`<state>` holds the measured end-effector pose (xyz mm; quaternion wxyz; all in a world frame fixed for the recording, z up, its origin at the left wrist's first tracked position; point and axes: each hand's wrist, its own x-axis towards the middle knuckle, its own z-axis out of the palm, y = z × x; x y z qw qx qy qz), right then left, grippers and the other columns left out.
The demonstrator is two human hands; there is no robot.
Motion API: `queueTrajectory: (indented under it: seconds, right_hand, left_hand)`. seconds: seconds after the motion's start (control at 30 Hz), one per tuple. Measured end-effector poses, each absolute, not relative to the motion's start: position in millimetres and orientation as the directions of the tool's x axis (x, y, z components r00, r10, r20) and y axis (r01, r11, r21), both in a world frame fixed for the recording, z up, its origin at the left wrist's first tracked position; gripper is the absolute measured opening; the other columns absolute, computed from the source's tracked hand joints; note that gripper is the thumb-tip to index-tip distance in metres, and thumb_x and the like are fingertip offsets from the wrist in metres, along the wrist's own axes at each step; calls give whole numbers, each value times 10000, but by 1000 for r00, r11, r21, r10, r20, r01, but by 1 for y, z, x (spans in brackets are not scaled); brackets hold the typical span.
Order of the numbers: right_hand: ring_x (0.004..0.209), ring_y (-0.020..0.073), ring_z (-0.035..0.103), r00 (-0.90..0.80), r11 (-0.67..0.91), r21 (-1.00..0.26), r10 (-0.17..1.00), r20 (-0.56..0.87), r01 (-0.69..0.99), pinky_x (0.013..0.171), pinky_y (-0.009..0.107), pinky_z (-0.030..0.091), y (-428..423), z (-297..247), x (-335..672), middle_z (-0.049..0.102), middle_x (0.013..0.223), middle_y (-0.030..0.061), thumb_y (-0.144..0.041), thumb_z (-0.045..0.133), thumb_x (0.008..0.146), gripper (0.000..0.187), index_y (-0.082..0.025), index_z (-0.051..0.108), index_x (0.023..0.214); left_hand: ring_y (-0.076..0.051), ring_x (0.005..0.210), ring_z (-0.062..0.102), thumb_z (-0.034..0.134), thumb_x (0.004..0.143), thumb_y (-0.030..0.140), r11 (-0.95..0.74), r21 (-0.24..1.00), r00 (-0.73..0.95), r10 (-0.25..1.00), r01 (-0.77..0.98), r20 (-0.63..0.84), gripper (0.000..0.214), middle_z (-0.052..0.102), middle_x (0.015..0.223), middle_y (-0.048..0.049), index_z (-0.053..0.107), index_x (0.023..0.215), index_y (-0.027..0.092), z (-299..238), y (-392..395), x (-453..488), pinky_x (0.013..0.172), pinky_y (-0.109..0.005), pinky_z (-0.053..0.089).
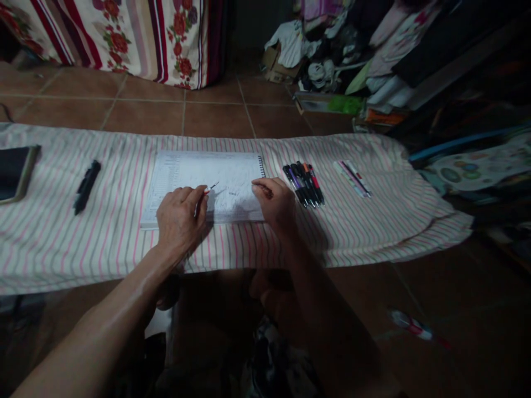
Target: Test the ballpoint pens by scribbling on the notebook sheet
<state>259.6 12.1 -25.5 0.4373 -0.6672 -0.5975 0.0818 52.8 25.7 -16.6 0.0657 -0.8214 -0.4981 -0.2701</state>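
Note:
My left hand (181, 215) is closed around a slim pen piece (210, 188) with a white and reddish body and a thin dark tip pointing up to the right. It rests over the lower left of an open spiral notebook (199, 163) whose page has faint print and marks. At the notebook's lower right, my right hand (276, 202) is closed with thumb and fingertips together. Whatever lies between those fingertips is too small or hidden to make out. Just right of this hand lies a cluster of several pens (305, 185), mostly black with purple, orange and red parts.
A striped cloth (124, 243) covers the table. Light-coloured pens or refills (352, 178) lie to the right, black pens (87, 187) to the left. A dark, flat device (14, 174) sits at the left edge. Beyond are a tiled floor, a floral curtain (178, 44) and piled clothes.

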Motion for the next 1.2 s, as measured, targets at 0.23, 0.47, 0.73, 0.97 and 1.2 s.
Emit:
queueTrajectory:
  seconds: [0.23,0.47,0.73,0.97,1.2]
  right_hand:
    - [733,159,590,121,146,-637,926,357,757,702,278,457,19,-33,240,648,837,39,-244,573,811,145,-214,709,851]
    - [797,157,598,82,95,-570,957,277,816,754,258,449,24,-40,233,629,859,47,-180,587,806,146,-195,703,894]
    - [777,161,587,95,58,-525,961,259,849,724,263,432,23,-41,228,611,842,43,-174,569,815,109,-203,673,813]
    - [743,155,592,130,169,-671,919,372,722,702,253,440,26,-35,225,632,796,32,-167,540,818,111,-195,642,783]
    - [677,135,596,124,231,-755,916,380,613,645,236,440,26,-28,227,651,748,7,-140,554,787,102,-191,638,762]
  left_hand:
    - [-205,695,552,385,907,311,-482,156,353,793,862,496,315,649,758,-63,638,1025,165,-16,26,53,633,-319,365]
    - [-201,689,553,399,911,308,-482,130,366,790,866,492,309,650,753,-53,643,1024,156,-16,26,51,635,-312,369]
    - [-204,708,556,381,915,304,-482,144,369,802,864,470,317,660,786,-62,633,1040,159,-16,25,51,651,-315,377]
    - [-211,729,554,390,915,302,-493,133,388,800,860,457,312,655,790,-65,629,1051,154,-17,25,50,666,-323,377]
    - [-230,764,546,389,906,252,-521,115,442,804,846,397,306,657,814,-72,616,1083,148,-17,25,49,681,-344,381]
